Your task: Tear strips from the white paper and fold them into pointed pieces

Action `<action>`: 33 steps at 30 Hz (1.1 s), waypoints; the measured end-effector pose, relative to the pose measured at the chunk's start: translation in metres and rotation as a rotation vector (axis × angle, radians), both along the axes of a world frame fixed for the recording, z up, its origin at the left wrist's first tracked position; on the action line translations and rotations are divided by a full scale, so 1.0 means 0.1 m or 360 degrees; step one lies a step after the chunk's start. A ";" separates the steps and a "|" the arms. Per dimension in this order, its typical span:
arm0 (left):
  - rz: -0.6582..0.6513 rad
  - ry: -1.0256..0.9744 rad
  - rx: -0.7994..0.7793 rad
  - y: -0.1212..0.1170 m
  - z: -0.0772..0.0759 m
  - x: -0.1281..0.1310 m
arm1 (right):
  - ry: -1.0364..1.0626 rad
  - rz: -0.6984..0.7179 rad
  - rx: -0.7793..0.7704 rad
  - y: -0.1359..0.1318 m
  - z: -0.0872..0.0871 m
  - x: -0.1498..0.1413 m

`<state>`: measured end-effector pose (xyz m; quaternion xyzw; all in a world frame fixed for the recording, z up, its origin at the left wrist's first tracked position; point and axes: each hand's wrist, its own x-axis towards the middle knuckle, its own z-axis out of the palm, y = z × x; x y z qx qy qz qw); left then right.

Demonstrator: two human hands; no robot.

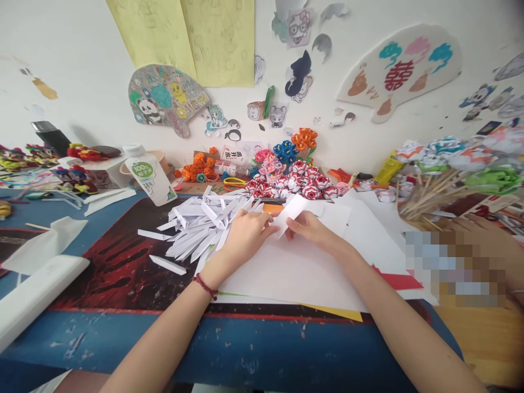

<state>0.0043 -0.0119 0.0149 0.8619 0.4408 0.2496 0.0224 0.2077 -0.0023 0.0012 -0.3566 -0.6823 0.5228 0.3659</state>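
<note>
1. Right hand [308, 225] right in the action, thumb and fingers pinching a small white paper piece [293, 212], which stands tilted up between the two hands.
2. Left hand [250, 229] in close at that piece's left edge, fingers gently curled; gripping or merely touching, you cannot tell from here.
3. Directly beneath both hands, large white paper sheets [295, 273] overlap, a yellow sheet [339, 313] peeking out on the near side.
4. Just left of the left hand, look, a whole heap of folded white paper strips [200, 229]!
5. Beyond both hands, a cluster of red-and-white flowers [309, 179].
6. Well right of the right hand, another person's hand [481, 225] near wooden sticks [428, 192].
</note>
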 end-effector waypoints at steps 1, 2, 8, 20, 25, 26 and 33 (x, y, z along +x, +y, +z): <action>-0.0003 0.0008 0.0006 0.00 0.00 0.00 | 0.0005 0.0000 -0.0003 0.00 0.00 0.00; 0.0002 0.0019 0.0019 0.00 -0.01 0.00 | 0.0010 0.0000 -0.0008 0.00 0.00 0.00; 0.0094 0.0059 0.0111 0.00 -0.03 0.01 | 0.0037 0.0022 -0.0012 0.00 0.00 -0.02; 0.0265 -0.0027 0.0052 -0.02 0.03 0.01 | 0.0072 -0.0364 0.0055 0.02 0.00 0.00; 0.0212 -0.0146 -0.0061 -0.01 0.03 0.02 | 0.0073 -0.0556 0.0151 0.04 0.01 0.04; 0.0184 -0.0192 -0.0089 -0.01 0.02 0.02 | 0.0065 -0.0552 0.0134 0.03 0.01 0.04; 0.0053 -0.0554 -0.0392 0.03 0.04 0.01 | 0.0135 -0.0357 0.0116 -0.02 0.05 0.01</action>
